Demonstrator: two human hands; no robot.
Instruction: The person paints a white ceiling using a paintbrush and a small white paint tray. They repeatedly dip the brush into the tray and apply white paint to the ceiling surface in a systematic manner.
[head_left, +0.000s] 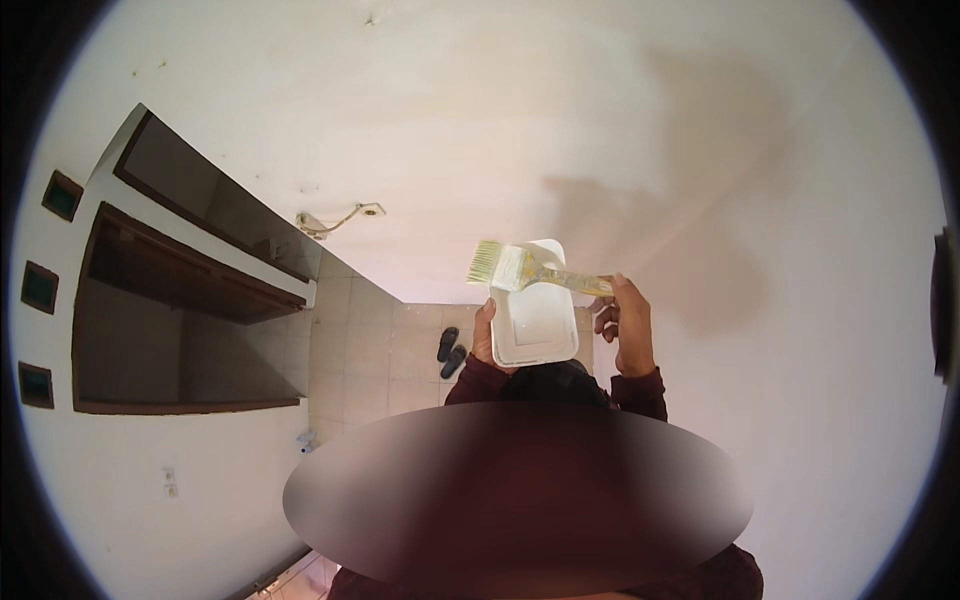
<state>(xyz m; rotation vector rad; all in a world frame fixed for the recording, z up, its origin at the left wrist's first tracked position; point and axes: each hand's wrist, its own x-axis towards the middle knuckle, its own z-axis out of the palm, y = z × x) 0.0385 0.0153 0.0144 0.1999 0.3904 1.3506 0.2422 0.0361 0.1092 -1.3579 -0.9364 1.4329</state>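
My left hand grips the left side of a white rectangular plastic tub, its thumb over the rim. Inside, the tub looks white; how much paint it holds I cannot tell. My right hand pinches the handle end of a wide paintbrush, fingers curled. The brush lies level across the tub's far part, with its pale yellow-green bristles pointing left past the rim. White paint coats its ferrule, and the handle is smeared with paint. Whether the brush rests on the rim or hovers just over it is unclear.
A pale wall stands ahead, meeting another wall on the right. From the front wall sticks out a socket with a cable. A pair of dark sandals lies on the tiled floor. At left is a brown-framed doorway.
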